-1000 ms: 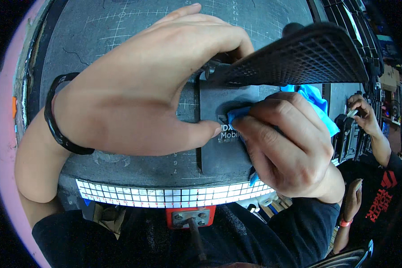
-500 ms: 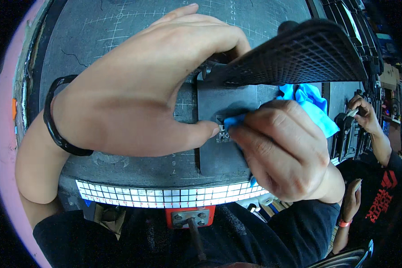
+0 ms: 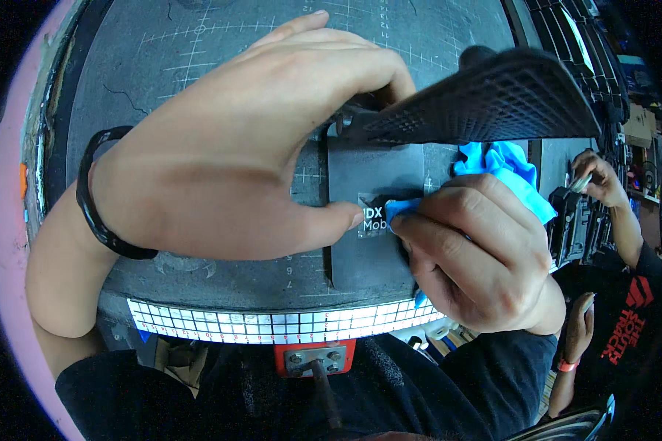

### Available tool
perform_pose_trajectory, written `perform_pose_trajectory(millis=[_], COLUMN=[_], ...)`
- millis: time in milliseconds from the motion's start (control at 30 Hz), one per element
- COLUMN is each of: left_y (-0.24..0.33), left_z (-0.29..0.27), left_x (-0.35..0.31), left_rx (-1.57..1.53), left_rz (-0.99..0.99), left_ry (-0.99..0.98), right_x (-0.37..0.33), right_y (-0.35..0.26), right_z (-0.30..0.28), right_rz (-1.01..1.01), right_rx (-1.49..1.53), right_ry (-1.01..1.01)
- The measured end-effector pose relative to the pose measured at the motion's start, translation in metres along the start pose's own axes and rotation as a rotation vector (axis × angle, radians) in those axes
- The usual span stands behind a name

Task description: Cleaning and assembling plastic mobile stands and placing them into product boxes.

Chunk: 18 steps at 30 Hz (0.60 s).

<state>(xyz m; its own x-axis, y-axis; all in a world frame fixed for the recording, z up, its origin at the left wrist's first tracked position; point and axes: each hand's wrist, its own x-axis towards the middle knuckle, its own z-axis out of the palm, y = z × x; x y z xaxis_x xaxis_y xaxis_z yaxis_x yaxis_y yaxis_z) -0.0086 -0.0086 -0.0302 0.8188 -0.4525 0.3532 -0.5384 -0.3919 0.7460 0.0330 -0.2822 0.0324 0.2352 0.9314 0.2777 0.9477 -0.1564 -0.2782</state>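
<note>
A black hinged stand has a flat smooth base plate on the mat and a tilted, grid-textured panel above it. My left hand steadies the stand. Its curled fingers go behind the hinge, partly hidden, and its thumb tip presses by the left edge of a small clear label with white lettering on the base. Between the thumb and fingers of my right hand is a folded bit of blue cloth, which touches the label's right side and covers part of it.
A larger blue cloth lies crumpled right of the stand. The dark mat has white printed scales, with a white gridded strip along its near edge. At far right a co-worker's hand holds something small beside black equipment.
My right hand and its bit of blue cloth have shifted slightly right across the label, baring more of its lettering. My left hand and the stand stay nearly in place.
</note>
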Motion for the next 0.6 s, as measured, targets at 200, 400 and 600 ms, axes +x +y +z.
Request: perform_pose_trajectory(millis=[200,400,600], left_y=[0.018,0.026,0.024], left_z=[0.008,-0.005,-0.027], left_x=[0.002,0.021,0.012], left_rx=[0.002,-0.050,0.187], left_rz=[-0.046,-0.357,-0.122], left_ry=[0.059,-0.144,-0.189], right_x=[0.001,0.004,0.005], right_y=[0.007,0.007,0.004], right_z=[0.002,0.003,0.010], right_rz=[-0.006,-0.019,0.031], right_rx=[0.016,0.005,0.036], right_ry=[0.006,0.046,0.092])
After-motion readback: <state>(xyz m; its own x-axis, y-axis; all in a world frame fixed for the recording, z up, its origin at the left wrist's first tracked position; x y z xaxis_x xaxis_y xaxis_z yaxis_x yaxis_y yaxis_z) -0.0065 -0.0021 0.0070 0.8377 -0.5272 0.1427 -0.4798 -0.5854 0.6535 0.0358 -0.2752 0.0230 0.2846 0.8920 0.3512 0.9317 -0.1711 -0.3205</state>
